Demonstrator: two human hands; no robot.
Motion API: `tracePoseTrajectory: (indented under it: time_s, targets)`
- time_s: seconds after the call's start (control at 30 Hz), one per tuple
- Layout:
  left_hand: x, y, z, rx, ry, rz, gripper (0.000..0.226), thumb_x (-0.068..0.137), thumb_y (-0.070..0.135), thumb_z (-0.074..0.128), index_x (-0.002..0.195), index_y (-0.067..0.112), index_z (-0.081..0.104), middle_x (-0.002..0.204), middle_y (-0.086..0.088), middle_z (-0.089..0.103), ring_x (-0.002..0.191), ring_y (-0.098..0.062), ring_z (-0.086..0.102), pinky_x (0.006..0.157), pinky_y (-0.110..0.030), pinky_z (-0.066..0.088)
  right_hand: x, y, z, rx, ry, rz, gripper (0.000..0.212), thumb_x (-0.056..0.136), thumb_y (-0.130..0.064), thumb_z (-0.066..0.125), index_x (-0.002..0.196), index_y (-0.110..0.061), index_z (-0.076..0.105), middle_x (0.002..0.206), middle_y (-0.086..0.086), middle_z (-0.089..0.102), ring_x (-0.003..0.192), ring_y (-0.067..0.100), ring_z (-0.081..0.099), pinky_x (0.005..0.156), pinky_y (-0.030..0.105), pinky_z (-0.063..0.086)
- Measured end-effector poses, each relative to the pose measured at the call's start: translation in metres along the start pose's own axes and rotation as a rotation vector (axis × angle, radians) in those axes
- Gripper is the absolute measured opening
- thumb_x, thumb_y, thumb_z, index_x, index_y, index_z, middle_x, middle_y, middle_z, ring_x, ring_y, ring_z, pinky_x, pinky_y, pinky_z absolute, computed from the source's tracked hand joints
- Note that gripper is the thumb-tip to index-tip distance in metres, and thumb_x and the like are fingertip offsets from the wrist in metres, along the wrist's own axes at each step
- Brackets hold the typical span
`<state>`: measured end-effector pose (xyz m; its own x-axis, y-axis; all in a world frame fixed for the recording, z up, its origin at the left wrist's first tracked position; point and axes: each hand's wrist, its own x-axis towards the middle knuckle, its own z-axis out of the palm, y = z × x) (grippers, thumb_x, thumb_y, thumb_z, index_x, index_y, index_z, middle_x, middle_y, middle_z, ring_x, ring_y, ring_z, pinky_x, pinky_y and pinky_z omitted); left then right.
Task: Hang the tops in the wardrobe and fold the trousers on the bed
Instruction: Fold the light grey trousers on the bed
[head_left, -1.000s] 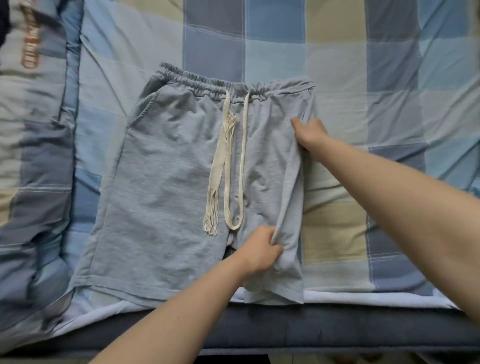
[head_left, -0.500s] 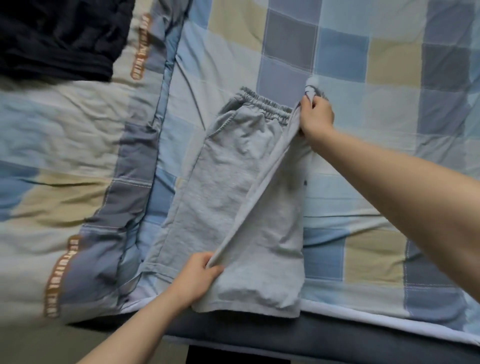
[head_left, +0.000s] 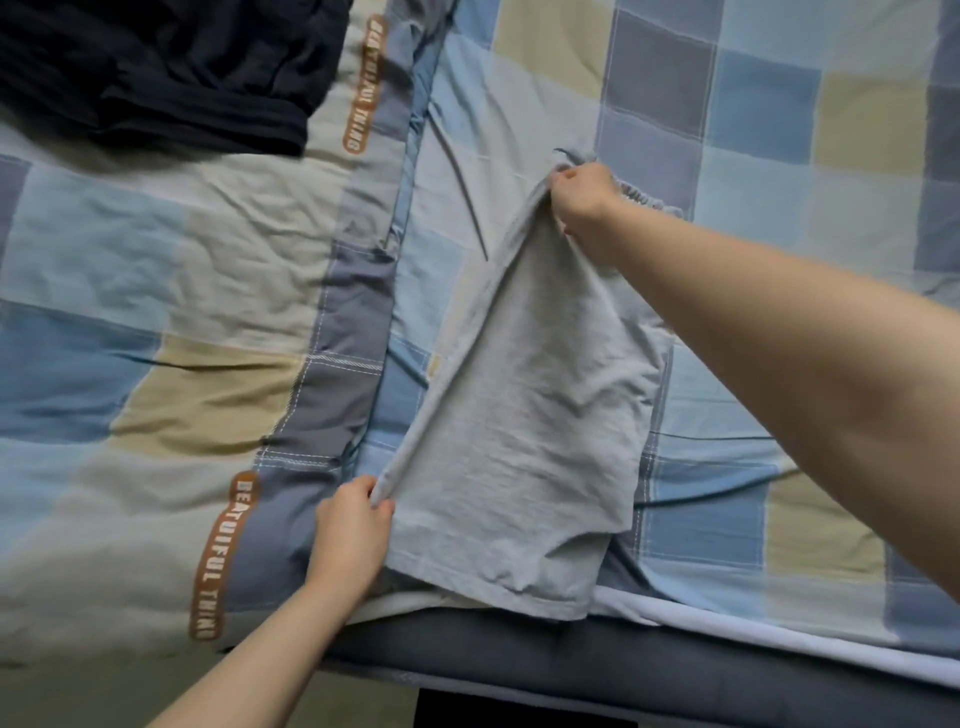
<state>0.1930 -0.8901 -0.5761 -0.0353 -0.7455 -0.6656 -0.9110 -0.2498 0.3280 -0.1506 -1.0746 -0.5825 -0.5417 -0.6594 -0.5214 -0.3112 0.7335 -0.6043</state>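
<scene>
Holding a pair of grey shorts (head_left: 524, 415) by two corners, both hands work over the bed. Left hand (head_left: 350, 530) at the near end: thumb and fingers pinch the hem corner of a leg. Right hand (head_left: 582, 200) at the far end: fingers curled round the elastic waistband, bunching it. A taut fold line runs straight between the two grips, raised slightly off the bedding. To the right of that line the grey cloth drapes down and lies on the sheet; its lower hem reaches the bed's near edge.

Shorts sit on the checked bedsheet (head_left: 779, 130), blue, beige and grey squares, just right of the quilt (head_left: 130, 260). Quilt has the same check pattern, rumpled, with a grey-blue border strip carrying orange labels with printed lettering; its edge runs beside the shorts on the left, near the left hand.

Dark garment (head_left: 166, 67), navy or black, heaped on the quilt at top left, well apart from the shorts.

Bed frame edge (head_left: 571, 670), dark grey-blue, runs along the bottom below a white sheet margin.
</scene>
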Motion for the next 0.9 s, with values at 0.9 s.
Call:
tracePoseTrajectory:
  time_s: [0.9]
  targets:
    - [0.029, 0.013, 0.029, 0.048, -0.049, -0.128, 0.020, 0.087, 0.019, 0.060, 0.094, 0.001, 0.065, 0.104, -0.023, 0.066, 0.100, -0.039, 0.060, 0.081, -0.039, 0.045, -0.256, 0.238, 0.022, 0.743, -0.198, 0.917, 0.037, 0.088, -0.048, 0.057, 0.106, -0.016, 0.057, 0.093, 0.002, 0.062, 0.083, 0.018, 0.057, 0.074, 0.031, 0.043]
